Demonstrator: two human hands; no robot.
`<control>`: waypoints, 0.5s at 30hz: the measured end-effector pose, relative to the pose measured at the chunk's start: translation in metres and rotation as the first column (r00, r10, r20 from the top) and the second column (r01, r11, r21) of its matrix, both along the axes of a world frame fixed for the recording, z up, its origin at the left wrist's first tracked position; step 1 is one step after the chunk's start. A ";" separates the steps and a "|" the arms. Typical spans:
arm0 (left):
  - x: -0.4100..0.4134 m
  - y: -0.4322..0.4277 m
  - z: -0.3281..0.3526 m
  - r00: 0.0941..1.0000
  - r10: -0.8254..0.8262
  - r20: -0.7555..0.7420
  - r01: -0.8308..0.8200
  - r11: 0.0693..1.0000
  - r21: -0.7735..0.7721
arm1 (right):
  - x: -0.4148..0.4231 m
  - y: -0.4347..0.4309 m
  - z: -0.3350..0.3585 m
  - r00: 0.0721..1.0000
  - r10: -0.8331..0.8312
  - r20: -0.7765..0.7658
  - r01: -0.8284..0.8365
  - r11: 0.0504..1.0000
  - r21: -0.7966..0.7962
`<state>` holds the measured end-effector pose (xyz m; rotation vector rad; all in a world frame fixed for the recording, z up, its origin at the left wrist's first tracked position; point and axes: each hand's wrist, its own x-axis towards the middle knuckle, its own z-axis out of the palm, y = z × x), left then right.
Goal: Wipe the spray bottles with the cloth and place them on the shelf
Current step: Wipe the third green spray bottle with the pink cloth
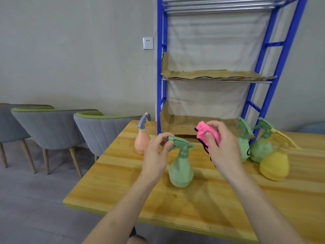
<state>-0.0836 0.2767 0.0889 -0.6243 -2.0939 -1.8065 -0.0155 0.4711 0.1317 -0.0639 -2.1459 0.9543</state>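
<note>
the green spray bottle (180,166) stands upright on the wooden table (123,187), around the middle of its width and back from the near edge. the left hand (157,155) pinches the nozzle end of the bottle's trigger head between thumb and fingertips. the right hand (222,148) is closed around a bunched pink cloth (204,132), raised just right of the trigger head; whether the cloth touches the bottle cannot be told.

the bottle looks like thin, smooth plastic, probably light and easy to tip if pushed near the top, since the body is wide low down and narrow at the neck. its surface is likely a bit slippery, so the neck under the trigger head looks the surest place to hold it, leaving the rounded body free for wiping. the cloth is soft and limp and should wrap round the curves easily.

an orange bottle (141,143) stands near the far left corner. two more green bottles (260,148) and a yellow one (274,164) stand towards the right edge. the blue shelf (218,77), lined with cardboard, rises at the far edge and holds no bottles.

no brand or readable writing shows; a small dark mark on one far green bottle is too small to read.
</note>
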 end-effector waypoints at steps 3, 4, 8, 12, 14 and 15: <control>0.006 0.016 -0.015 0.999 -0.054 -0.004 0.054 0.999 -0.010 | 0.003 0.009 0.009 0.998 0.064 0.014 -0.065 0.996 0.065; 0.008 0.020 -0.019 0.998 -0.063 0.013 0.063 0.998 0.015 | 0.004 0.012 0.011 0.996 0.081 0.029 -0.083 0.993 0.089; 0.011 0.025 -0.021 0.994 -0.095 0.050 0.092 0.993 0.069 | 0.006 0.016 0.008 0.986 0.120 0.112 -0.134 0.984 0.117; 0.009 0.023 -0.018 0.995 -0.091 0.047 0.089 0.995 0.043 | -0.001 0.018 0.014 0.977 0.144 0.157 -0.155 0.986 0.060; 0.011 0.021 -0.015 0.996 -0.075 0.044 0.073 0.997 0.035 | -0.008 0.018 0.020 0.970 0.154 0.189 -0.173 0.981 0.087; 0.011 0.020 -0.014 0.997 -0.067 0.048 0.065 0.997 0.045 | -0.011 0.018 0.023 0.965 0.164 0.206 -0.186 0.978 0.091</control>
